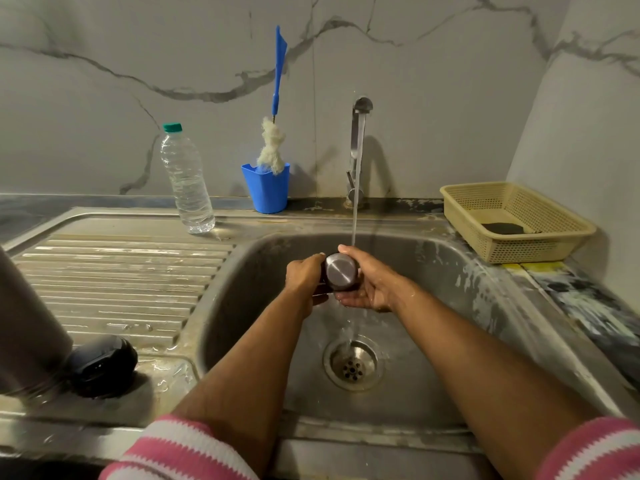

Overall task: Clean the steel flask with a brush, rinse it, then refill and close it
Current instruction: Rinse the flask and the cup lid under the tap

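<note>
Both hands, left [304, 275] and right [367, 285], clasp the flask [341, 271] under the tap [360, 133] stream, over the sink [450, 306]. Brush [273, 147] stands parked: apparently rinsing; refilling and closing remain.

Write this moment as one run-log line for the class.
stage: rinsing | left hand and right hand: gripping steel lid | tap: running | brush: in blue cup
</note>
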